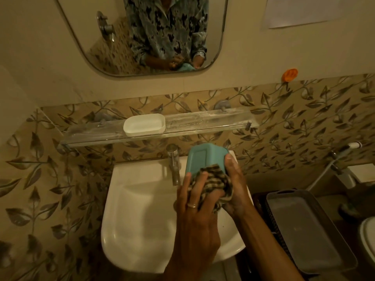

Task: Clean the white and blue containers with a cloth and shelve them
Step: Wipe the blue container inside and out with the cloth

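Fingers (200, 181) of the left hand (194, 203) bunch the cloth (216, 179) on the blue tub (203, 159); the right hand (233, 185) clasps its three-o'clock side, over one o'clock of the sink (142, 199). Likely light, stiff, slick: hold by the sides.

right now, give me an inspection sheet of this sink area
surface: white sink; streaked glass shelf above it
job's things: white container on shelf; blue container held over sink, underside facing camera; cloth against it
clutter: grey tray right of sink
grippers: left hand holds cloth on blue container; right hand grips its side
cables: nothing seen
surroundings: leaf-pattern tiles, mirror, tap, orange hook
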Motion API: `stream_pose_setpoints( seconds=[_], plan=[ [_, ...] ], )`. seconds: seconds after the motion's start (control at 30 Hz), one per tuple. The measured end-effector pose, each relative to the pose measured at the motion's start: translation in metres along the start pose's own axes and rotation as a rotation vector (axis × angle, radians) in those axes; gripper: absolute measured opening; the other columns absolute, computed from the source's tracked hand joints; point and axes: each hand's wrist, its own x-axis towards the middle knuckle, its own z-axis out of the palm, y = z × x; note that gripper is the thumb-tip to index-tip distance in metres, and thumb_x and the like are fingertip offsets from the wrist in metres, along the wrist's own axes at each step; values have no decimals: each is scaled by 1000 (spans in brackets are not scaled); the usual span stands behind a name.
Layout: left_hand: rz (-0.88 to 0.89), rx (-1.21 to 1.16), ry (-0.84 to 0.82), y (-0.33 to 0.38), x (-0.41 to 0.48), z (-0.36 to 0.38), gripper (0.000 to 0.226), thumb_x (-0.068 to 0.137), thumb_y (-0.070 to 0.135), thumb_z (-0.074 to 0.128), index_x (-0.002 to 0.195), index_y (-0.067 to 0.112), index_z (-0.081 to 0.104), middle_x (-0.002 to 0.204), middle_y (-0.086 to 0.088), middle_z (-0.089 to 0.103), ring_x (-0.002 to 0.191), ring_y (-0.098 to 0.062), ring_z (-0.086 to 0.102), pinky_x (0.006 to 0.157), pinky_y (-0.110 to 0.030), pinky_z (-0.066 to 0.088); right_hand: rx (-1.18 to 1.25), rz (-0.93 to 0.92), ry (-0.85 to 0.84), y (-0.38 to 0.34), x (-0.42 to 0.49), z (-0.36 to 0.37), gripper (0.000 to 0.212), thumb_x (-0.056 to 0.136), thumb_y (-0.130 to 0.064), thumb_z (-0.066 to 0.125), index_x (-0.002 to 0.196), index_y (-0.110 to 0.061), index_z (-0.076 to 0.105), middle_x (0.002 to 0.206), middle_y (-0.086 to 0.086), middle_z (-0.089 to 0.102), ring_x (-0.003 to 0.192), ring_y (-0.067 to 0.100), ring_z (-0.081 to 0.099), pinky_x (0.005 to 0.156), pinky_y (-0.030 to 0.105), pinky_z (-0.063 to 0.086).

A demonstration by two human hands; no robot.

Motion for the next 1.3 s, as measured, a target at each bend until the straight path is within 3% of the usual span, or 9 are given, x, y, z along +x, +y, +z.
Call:
stream_pose_setpoints(
  seconds=[0.27,0.47,0.63,0.8,0.9,1.03,1.1,1.2,1.3],
  plan=[
    [-215,-7,30,-2,58,-15,36,88,32,41,122,28,53,153,0,30,145,-19,11,115,-46,23,-372,-139,-52,20,-4,7,33,100,-29,37,116,-19,64,108,6,73,98,23,70,75,27,57],
    [-145,-27,-28,-1,52,-10,38,94,34,36,132,33,42,156,3,19,146,-17,7,116,-45,22,-276,-117,-11,8,-1,8,37,99,-32,38,116,-11,64,103,11,73,89,22,70,70,29,58],
    [-98,32,21,-4,12,-2,37,90,33,38,125,32,48,155,4,22,146,-21,9,113,-44,24,-239,-43,21,10,-7,11,50,97,-38,36,126,-2,55,118,24,66,108,36,64,91,44,53],
    [-227,-54,80,-8,44,-16,41,88,44,35,126,33,45,153,2,28,144,-18,16,115,-44,23,-335,-55,-64,23,-10,13,39,99,-38,42,120,-10,60,108,13,72,94,24,70,74,29,58],
    [-381,-165,18,-15,63,-27,44,85,56,33,127,44,33,149,6,32,138,-14,27,112,-40,28,-342,-39,-87,26,-11,12,38,86,-47,47,109,-23,65,100,10,74,87,24,71,71,35,59],
    [-603,-359,-10,-34,71,-31,46,92,55,35,128,28,46,124,-3,55,109,-14,52,94,-35,43,-333,-47,-98,26,-9,6,29,85,-51,46,96,-40,71,96,2,75,84,20,71,69,37,60],
    [-663,-450,-13,-39,62,-30,41,95,49,35,125,25,49,118,-2,59,103,-12,56,89,-31,45,-289,-52,-89,25,-7,4,29,85,-51,48,99,-39,71,99,4,74,89,23,70,75,42,58],
    [-777,-598,1,-36,43,-27,20,93,49,36,111,44,43,104,15,57,91,1,56,74,-20,45,-198,-56,-47,24,-6,3,32,83,-51,52,101,-35,72,104,8,73,95,28,69,83,50,55],
    [-828,-653,68,-26,25,-20,19,91,50,37,110,47,40,108,14,57,99,-6,58,88,-33,51,-97,-82,-16,21,-4,3,41,88,-50,51,115,-25,67,113,15,70,100,32,67,81,51,57]
  ],
)
